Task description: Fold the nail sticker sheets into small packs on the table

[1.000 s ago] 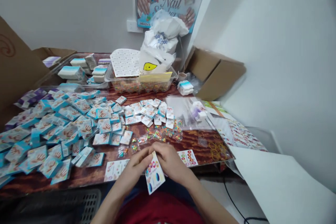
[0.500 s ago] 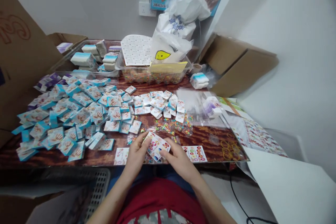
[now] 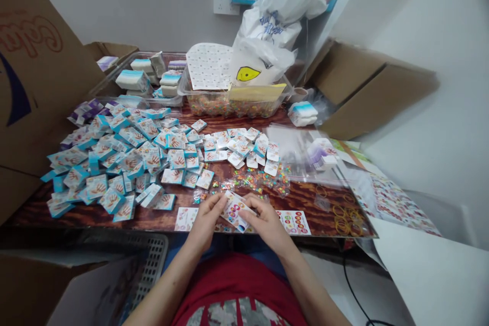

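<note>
Both my hands hold a small white nail sticker card (image 3: pixel 237 212) with coloured nail designs, low over the table's front edge. My left hand (image 3: pixel 206 221) grips its left side, and my right hand (image 3: pixel 267 224) covers its right side. Just left of my left hand lies a white sticker card (image 3: pixel 186 219). A card with coloured dots (image 3: pixel 294 222) lies to the right of my right hand. Beyond my hands are scattered colourful nail pieces (image 3: pixel 260 181) and small clear packets. Further on lies a cluster of white hand-print cards (image 3: pixel 240 146).
A large heap of blue-edged packets (image 3: pixel 126 158) covers the table's left. At the back stand a plastic tub of colourful pieces (image 3: pixel 233 105) and white plastic bags (image 3: pixel 275 25). Clear bags (image 3: pixel 301 153) and rubber bands (image 3: pixel 344 220) lie right; a cardboard box (image 3: pixel 367 86) leans beyond.
The card has turned from hanging upright below my hands to lying flatter between them. My view has swung, shifting the table to the left and lower in the picture.
</note>
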Demonstrator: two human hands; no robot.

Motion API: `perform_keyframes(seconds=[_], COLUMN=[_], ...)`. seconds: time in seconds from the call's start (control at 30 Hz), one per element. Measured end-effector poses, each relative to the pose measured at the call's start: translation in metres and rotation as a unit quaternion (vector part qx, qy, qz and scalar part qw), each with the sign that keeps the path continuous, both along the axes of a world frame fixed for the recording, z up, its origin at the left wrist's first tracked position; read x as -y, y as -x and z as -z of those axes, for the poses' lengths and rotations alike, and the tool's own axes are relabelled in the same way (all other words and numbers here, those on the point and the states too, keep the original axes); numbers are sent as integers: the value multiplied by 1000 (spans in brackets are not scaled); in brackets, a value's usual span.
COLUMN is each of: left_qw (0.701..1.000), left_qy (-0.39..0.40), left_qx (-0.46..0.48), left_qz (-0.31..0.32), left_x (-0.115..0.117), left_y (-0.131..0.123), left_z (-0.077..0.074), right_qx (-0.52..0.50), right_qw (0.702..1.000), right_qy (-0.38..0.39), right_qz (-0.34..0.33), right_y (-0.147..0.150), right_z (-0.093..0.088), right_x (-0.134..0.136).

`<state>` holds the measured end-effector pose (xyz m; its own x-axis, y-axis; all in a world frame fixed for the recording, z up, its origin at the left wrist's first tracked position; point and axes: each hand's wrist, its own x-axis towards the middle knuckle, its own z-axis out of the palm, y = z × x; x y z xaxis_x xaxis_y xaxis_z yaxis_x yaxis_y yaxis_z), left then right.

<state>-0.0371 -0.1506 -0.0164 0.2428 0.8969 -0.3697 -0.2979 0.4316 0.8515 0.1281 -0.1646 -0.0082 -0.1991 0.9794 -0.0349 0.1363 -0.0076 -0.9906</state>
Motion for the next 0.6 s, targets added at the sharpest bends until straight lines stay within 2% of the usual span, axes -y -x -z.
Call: perform_keyframes(seconds=[0.1, 0.17, 0.23, 0.33, 0.4, 0.5, 0.57, 0.6], left_qw=[999, 999, 1000, 992, 967, 903, 877, 874], left_qy=[28, 25, 7, -54, -130, -239, -274, -280], left_qx=[29, 17, -17, -111, -216, -355, -392, -396], left_qz=[10, 16, 7, -11, -28, -46, -34, -25], left_x=[0, -1, -1, -2, -2, -2, -2, -2], left_y=[3, 4, 4, 3, 3, 2, 2, 1], left_z=[0, 3, 6, 10, 11, 13, 14, 15], right_qx=[-51, -67, -59, 7, 27, -61, -133, -155], right_qw=[997, 993, 992, 997, 996, 992, 984, 980], right_qy=[59, 94, 105, 80, 69, 91, 111, 119], right_qz=[-23, -35, -29, 19, 50, 61, 44, 35], right_y=[-3, -6, -8, -7, -3, 6, 12, 14], right_z=[2, 2, 2, 0, -2, -1, 1, 3], right_x=[-1, -1, -1, 0, 2, 5, 7, 8])
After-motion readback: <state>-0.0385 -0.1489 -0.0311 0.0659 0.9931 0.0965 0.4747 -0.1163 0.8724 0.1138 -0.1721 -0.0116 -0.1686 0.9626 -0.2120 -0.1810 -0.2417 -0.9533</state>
